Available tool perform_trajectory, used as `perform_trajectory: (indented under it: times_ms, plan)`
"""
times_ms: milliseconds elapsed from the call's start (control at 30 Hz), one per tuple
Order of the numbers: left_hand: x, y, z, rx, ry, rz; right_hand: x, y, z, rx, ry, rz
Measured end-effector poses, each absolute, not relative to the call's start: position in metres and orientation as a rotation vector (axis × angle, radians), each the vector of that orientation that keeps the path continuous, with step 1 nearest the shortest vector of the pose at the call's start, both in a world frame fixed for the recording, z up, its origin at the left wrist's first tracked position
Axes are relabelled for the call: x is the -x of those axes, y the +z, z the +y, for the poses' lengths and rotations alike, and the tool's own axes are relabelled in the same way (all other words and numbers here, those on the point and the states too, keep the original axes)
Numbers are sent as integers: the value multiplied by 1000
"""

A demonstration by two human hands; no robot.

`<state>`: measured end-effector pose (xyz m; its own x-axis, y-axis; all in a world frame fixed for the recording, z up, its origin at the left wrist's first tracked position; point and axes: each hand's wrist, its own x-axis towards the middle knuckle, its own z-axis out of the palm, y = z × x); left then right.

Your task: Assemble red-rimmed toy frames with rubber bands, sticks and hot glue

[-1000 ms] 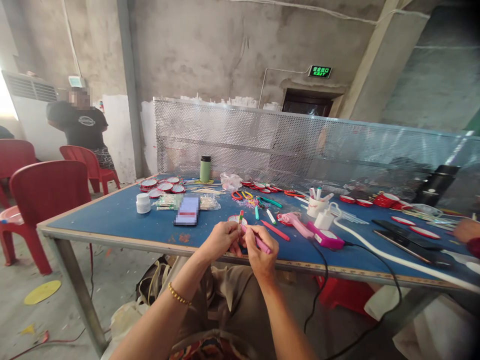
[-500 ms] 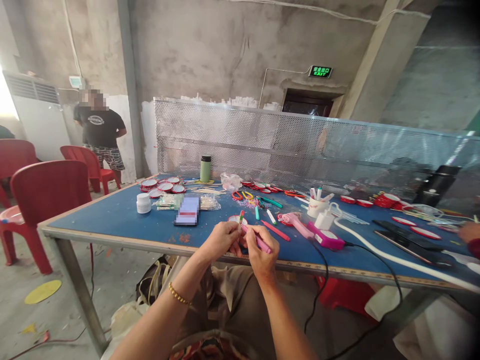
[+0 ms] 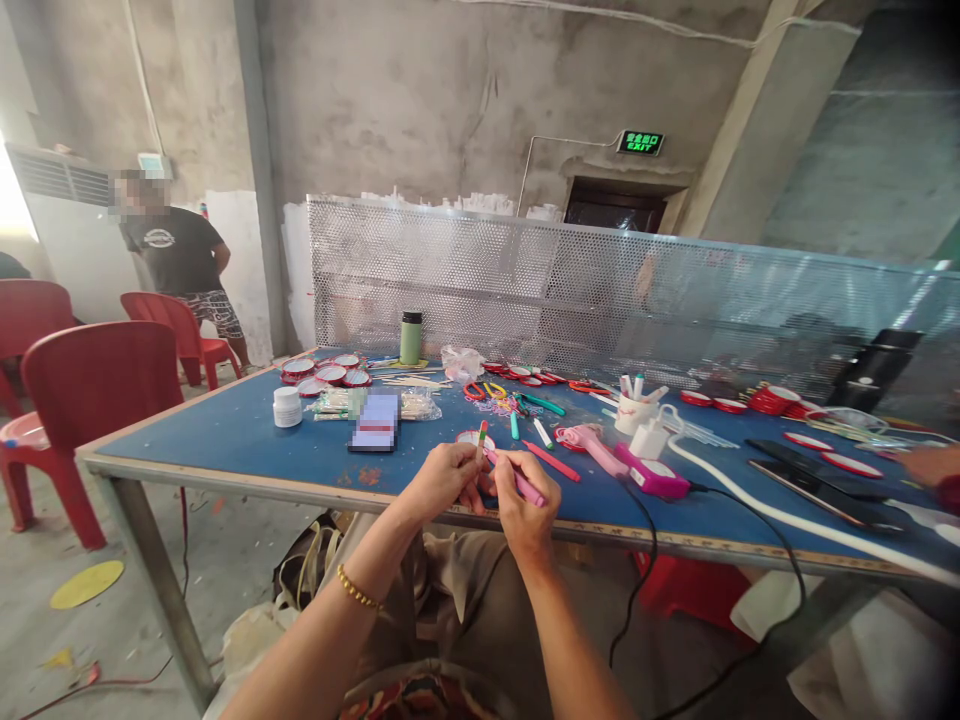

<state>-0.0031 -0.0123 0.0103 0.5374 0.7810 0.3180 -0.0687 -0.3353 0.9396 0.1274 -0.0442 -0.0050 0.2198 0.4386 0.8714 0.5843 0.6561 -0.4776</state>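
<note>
Pinching a thin red-and-green painted stick [image 3: 481, 436] in my left hand [image 3: 442, 478], I grip a pink marker pen [image 3: 527, 489] in my right hand [image 3: 525, 512], over the blue tabletop's [image 3: 225, 440] near edge. Farther back stands a green cylindrical flask [image 3: 410, 337].

Gold bead bracelet [image 3: 358, 590] – behind left hand [image 3: 444, 480]; khaki trousers [image 3: 465, 590].

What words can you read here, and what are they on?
"EXIT", green, on the sign over the door; the marks above it are too small.
The shirt logo on the standing person: too small to read.
The flat thing on the table: blurred.
The pen in the right hand, stick in the left hand: no words show.
</note>
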Motion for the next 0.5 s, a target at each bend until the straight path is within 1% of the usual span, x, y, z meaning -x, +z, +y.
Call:
perform_trajectory:
  times_ms: [200,500]
  plan:
    - [3,10,-12,-1695,982,607,-130,-10,-42,924,-108,-1377]
    - [4,12,-14,-1676,982,624,-127,-3,-45,882,-132,-1447]
